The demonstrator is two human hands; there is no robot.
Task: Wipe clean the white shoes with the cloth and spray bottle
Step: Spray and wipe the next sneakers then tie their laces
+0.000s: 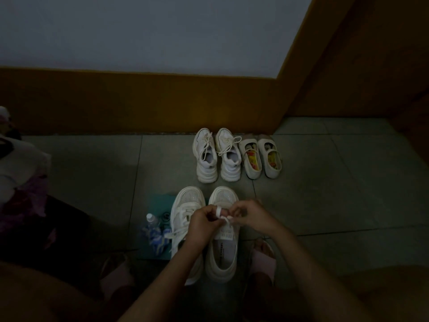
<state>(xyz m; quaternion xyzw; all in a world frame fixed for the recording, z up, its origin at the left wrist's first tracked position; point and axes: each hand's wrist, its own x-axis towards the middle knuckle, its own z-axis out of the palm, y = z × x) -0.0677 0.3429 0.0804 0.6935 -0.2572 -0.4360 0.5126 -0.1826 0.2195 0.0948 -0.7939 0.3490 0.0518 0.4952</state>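
Both hands pinch lace [224,220] — sneaker [221,242].

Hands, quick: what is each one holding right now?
Left hand: fingers curled, pinching the white lace of the sneaker under it.
Right hand: fingers curled, pinching the same lace.
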